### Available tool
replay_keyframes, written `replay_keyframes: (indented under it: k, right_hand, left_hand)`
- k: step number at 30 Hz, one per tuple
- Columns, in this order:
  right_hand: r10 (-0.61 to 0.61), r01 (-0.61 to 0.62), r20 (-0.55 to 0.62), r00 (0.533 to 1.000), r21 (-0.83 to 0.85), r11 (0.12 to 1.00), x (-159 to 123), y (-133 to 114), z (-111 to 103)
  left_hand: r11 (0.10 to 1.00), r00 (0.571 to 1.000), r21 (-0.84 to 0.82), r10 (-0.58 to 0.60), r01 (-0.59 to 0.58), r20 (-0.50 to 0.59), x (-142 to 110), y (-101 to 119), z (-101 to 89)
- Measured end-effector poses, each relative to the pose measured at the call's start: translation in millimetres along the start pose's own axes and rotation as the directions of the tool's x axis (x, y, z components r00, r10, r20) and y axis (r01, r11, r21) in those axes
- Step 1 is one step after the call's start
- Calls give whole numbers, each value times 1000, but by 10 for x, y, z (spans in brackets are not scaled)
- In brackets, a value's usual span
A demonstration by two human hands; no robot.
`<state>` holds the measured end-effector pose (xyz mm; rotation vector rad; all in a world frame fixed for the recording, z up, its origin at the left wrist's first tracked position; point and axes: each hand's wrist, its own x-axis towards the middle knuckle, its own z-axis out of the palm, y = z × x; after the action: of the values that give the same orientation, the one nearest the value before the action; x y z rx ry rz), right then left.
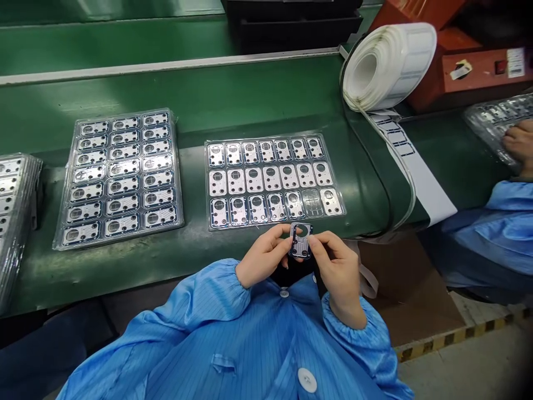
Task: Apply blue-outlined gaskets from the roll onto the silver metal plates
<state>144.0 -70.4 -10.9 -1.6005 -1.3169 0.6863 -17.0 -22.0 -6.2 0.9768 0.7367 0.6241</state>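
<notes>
Green tabletop (233, 94) stretches across the head camera's view, carrying clear blister trays of small metal plates with blue edging: one straight ahead (275, 180), another to its left (119, 178). Just below the nearer tray, the left hand (264, 256) and right hand (337, 272) meet, their fingers closed narrow on a single plate (300, 240), pinching it by its edges with its face toward the person. Gripping by the rim like this keeps fingertips off the face, which suits so small a part. Off to the right, a white label roll (387, 66) trails a label strip (410, 178) across the tabletop, and a co-worker's hand (518, 144) rests on a further tray (491, 125).
</notes>
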Motion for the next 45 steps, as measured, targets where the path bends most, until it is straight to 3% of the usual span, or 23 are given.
replay_keyframes:
  k: [13, 25, 30, 35, 40, 45]
  right_hand:
    - [83, -81, -35, 996, 50, 995, -29, -33, 43]
    - [75, -73, -34, 997, 43, 996, -48, -7, 44]
    - [76, -75, -7, 997, 62, 995, -94, -53, 51]
    - [35, -38, 36, 999, 87, 995, -114, -62, 48]
    - [58, -67, 55, 997, 196, 978, -84, -31, 52]
    - [56, -61, 33, 998, 164, 985, -68, -61, 77]
  left_hand:
    - [999, 999, -22, -29, 28, -41, -26, 88, 40]
    - [998, 999, 64, -18, 16, 36, -35, -10, -14]
    - [988, 995, 145, 59, -47, -79, -32, 75, -11]
    - [967, 981, 253, 85, -38, -176, -33, 119, -28]
    - [949, 987, 312, 96, -51, -128, -62, 132, 6]
    - [955, 997, 293, 54, -37, -51, -77, 139, 43]
